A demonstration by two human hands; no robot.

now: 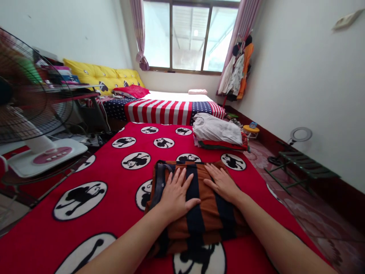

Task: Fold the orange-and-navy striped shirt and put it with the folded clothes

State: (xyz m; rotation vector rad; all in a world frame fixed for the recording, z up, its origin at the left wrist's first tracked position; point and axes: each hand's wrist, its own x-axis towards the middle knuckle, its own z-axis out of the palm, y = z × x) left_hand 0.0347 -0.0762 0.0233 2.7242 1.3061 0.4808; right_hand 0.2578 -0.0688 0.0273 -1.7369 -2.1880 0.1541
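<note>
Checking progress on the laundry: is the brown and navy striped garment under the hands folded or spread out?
Folded. The striped garment lies as a compact layered rectangle on the red blanket, with left hand and right hand pressed flat on it.

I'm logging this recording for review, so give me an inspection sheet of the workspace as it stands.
Surface: red blanket with round black-and-white figure prints, spread flat.
Job's things: folded brown and navy striped garment, lying on the blanket.
Clutter: stack of folded clothes, white one on top, at the blanket's far right.
Grips: left hand and right hand both flat, fingers spread, pressing on the striped garment; neither closed around anything.
Cables: dark cords on the floor at the left.
Surroundings: standing fan at left, flag-pattern bedding, window, hanging clothes, ring light.
</note>
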